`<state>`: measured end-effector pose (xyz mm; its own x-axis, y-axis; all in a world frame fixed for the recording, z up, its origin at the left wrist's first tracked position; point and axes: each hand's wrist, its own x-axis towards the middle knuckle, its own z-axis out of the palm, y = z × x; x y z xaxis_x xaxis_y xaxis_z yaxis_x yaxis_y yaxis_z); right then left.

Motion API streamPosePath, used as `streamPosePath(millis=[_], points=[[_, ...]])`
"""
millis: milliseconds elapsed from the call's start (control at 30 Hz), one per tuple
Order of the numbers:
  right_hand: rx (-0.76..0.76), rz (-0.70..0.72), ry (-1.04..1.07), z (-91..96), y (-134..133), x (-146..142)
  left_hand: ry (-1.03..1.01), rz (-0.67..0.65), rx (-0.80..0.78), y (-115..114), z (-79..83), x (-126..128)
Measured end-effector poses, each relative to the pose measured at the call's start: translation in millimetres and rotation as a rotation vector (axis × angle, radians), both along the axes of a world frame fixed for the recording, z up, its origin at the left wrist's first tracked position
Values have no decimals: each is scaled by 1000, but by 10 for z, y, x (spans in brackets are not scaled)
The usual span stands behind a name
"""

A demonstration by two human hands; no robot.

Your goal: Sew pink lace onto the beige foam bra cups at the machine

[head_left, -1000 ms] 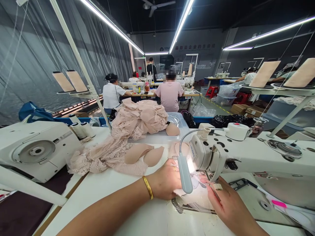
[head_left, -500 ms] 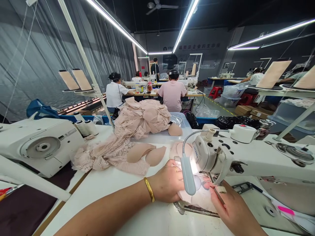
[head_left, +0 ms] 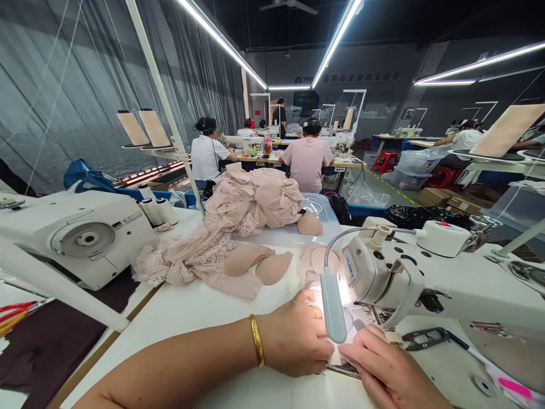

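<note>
Pale fabric piece [head_left: 340, 355] lay under the needle of the white sewing machine [head_left: 395, 272], lit by its small lamp [head_left: 333, 309]. Left hand [head_left: 298, 338] pressed flat on its left edge, and right hand [head_left: 383, 369] pinched its front edge with the fingertips together. Lace pile [head_left: 238, 216] sat well behind.

The sewing machine [head_left: 409, 272] is white, its gooseneck lamp [head_left: 332, 307] pale grey-blue and glowing warm white. At ten o'clock from it, a heap of lace fabric [head_left: 238, 213] is blush pink with an openwork pattern, and the padded cups [head_left: 259, 262] at its edge are plain beige. The left hand [head_left: 296, 335] wears a gold bangle [head_left: 256, 347]. The tabletop [head_left: 187, 309] is white. Far off at twelve o'clock, one seated worker [head_left: 309, 162] wears pink, another [head_left: 206, 158] white.
</note>
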<state>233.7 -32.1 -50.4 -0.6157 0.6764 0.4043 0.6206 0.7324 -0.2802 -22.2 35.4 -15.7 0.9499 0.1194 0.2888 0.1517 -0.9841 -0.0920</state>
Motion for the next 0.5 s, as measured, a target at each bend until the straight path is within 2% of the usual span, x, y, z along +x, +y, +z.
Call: streamPosePath(millis=[233,500], points=[[40,-9,-45,-57,6,5,0,8,57,-67,-25,15],[116,-134,-80,-153,46,-10,11,85,65,5,0,92]])
